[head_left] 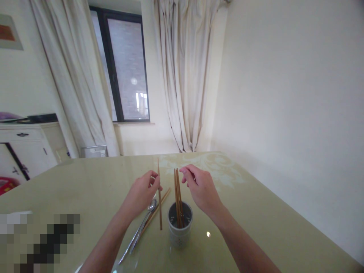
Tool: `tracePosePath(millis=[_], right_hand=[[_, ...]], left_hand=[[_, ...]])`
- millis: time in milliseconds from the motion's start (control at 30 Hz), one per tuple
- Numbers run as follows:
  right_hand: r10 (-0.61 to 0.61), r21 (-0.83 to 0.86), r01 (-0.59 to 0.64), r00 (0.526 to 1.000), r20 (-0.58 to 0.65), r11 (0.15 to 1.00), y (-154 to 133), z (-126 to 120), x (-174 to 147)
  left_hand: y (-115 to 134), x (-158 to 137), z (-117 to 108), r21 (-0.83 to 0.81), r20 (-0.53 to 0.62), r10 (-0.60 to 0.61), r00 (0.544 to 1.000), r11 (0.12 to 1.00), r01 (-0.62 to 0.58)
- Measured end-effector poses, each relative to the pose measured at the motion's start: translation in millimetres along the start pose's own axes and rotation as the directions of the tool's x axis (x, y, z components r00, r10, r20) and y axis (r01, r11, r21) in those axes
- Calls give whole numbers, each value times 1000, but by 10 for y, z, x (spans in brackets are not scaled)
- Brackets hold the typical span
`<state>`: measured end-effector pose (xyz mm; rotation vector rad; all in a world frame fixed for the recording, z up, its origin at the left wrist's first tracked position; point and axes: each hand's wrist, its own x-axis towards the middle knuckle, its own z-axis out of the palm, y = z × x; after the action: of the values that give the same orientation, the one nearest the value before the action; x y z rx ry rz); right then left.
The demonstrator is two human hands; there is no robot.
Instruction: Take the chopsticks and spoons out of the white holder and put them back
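Observation:
My left hand [146,189] is closed in a pinch around a wooden chopstick [160,212], held nearly upright just left of the utensil holder. The grey cylindrical utensil holder [179,239] stands on the table with several wooden chopsticks [177,197] leaning inside. Beside their upper ends is my right hand [200,185], its fingers loosely bent and slightly apart, with nothing visible between them. Whether its fingertips touch the chopsticks, I cannot tell. Left of the holder lie metal spoons [152,206] and more wooden chopsticks [156,213], partly hidden by my left hand and forearm.
The glossy pale green table [250,227] reaches toward a curtained window [127,68]. A plain wall [295,94] runs along the right side. To the left stands a white cabinet [31,148]. A pixelated dark patch covers the table's near left corner.

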<state>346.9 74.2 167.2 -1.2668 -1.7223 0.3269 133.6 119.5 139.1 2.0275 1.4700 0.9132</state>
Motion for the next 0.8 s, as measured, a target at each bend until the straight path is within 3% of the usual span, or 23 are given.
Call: tracePosePath(millis=[100, 167, 333, 433, 567, 700, 800], right_hand=[[-18, 166, 17, 1000, 3, 986, -105, -32, -40], [-31, 279, 30, 1000, 0, 960, -155, -52, -64], [-26, 446, 40, 999, -37, 894, -202, -98, -94], [-10, 476, 42, 998, -69, 879, -182, -138, -78], [6, 395, 48, 991, -135, 917, -111, -220, -38], [-2, 209, 25, 994, -111, 978, -38, -246, -6], [7, 16, -7, 1000, -17, 1000, 6, -191, 12]], left_hand=[[208, -99, -40, -265, -10, 190, 982, 946, -186], [343, -175, -23, -368, 39, 272, 961, 899, -239], [516, -275, -9, -393, 59, 336, 940, 874, -287], [462, -237, -13, -263, 36, 318, 948, 918, -297], [205, -102, 106, 113, 74, 135, 988, 983, -142], [-125, -12, 352, 507, 208, -62, 976, 860, -53], [-291, -20, 507, 615, 258, -140, 956, 787, -51]])
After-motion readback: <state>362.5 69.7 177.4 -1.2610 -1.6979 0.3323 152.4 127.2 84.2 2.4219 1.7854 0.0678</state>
